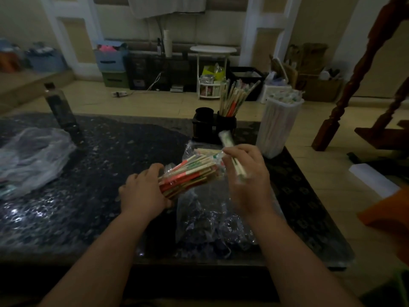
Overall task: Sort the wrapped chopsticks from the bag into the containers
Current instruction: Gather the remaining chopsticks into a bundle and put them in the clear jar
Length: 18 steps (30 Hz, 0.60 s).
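Diagonally up-left points the wrapped pair [226, 140] the right hand [245, 180] pinches; the left hand [141, 191] grips the rightward-slanting bundle [190, 173].

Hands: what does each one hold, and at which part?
The left hand grips the chopstick bundle at its near end. The right hand pinches one wrapped pair around its lower half.

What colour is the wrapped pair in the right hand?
Wrapped pair: white with green print; head view, though blurred.
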Each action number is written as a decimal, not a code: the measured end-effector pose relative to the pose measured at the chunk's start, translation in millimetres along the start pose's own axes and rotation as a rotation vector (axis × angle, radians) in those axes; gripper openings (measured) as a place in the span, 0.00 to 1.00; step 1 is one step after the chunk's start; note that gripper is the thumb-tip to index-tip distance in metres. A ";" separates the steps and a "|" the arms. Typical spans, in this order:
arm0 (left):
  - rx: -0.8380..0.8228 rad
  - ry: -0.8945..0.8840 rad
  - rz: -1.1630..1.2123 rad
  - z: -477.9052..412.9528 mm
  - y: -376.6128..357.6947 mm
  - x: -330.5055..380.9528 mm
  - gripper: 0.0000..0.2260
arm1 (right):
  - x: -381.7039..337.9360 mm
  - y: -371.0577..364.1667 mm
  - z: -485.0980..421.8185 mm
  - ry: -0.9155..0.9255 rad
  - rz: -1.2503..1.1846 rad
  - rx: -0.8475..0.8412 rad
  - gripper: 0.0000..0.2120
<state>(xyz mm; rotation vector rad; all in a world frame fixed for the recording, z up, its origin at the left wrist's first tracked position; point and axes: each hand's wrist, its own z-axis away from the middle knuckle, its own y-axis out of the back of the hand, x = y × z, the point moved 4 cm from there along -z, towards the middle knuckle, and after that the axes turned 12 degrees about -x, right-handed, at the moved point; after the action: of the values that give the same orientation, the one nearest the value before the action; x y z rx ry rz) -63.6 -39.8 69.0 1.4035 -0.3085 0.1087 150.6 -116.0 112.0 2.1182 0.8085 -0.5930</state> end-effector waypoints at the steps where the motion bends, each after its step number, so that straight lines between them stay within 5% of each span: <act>1: 0.007 -0.004 -0.012 -0.3 -0.8 0.7 0.39 | 0.8 0.7 -1.0 -0.013 -0.040 0.029 0.08; 7: 0.013 -0.021 -0.019 -2.3 -2.6 2.5 0.40 | 7.1 -2.6 -2.3 -0.325 -0.563 0.067 0.05; 18: 0.017 -0.093 0.011 -2.8 -4.9 7.5 0.41 | 18.1 -11.0 -6.0 -0.462 -0.682 -0.081 0.10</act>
<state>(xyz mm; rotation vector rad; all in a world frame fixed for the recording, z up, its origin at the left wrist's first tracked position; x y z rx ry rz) -54.8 -38.6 66.0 1.4260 -0.3930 0.0552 156.1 -99.5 98.5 1.5034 1.2470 -1.3183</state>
